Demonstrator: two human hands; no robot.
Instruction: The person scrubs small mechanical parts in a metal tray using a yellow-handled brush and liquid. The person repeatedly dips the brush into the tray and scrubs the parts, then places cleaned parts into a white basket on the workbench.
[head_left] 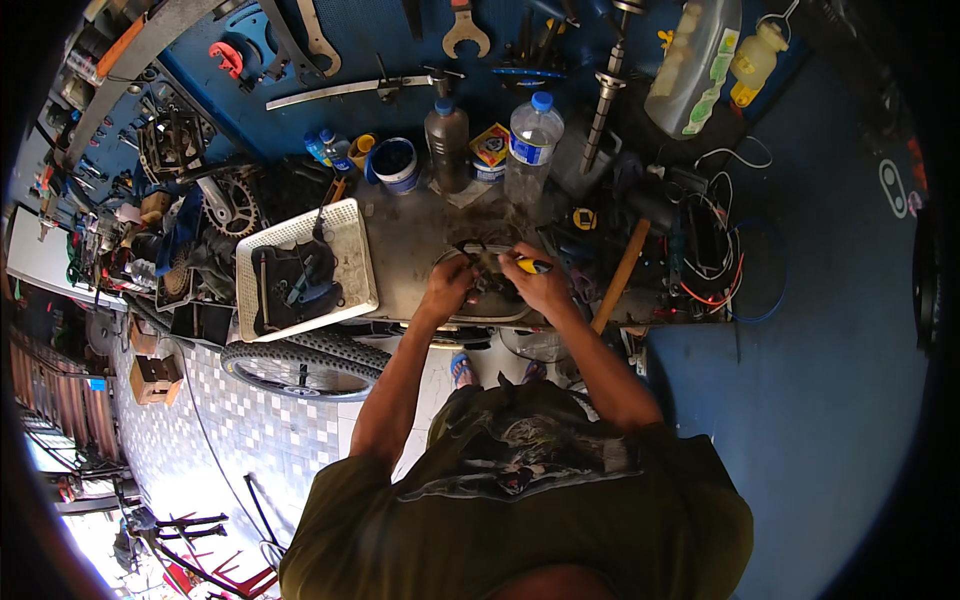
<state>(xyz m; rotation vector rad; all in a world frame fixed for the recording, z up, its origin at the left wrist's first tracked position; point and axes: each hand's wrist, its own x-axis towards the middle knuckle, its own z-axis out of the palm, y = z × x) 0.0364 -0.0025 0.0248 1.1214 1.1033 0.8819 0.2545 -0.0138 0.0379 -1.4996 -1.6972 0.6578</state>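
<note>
Both my hands meet over a shallow tray (515, 316) on the workbench. My left hand (447, 286) is closed on a small dark part (484, 262), whose exact kind is hard to make out. My right hand (543, 288) grips a tool with a yellow and black handle (535, 266); its tip is hidden among the fingers and the dark part. To the left of my hands stands a cream plastic basket (364, 255) holding dark parts, among them a blue-green piece (298, 288).
Bottles, including a clear one (537, 140) and a brown one (447, 150), line the back beside an open tub (393, 165). A wooden-handled hammer (625, 270) lies right, near tangled cables (715, 240). Bicycle tyres (300, 368) sit below the bench at left; wrenches (466, 35) hang behind.
</note>
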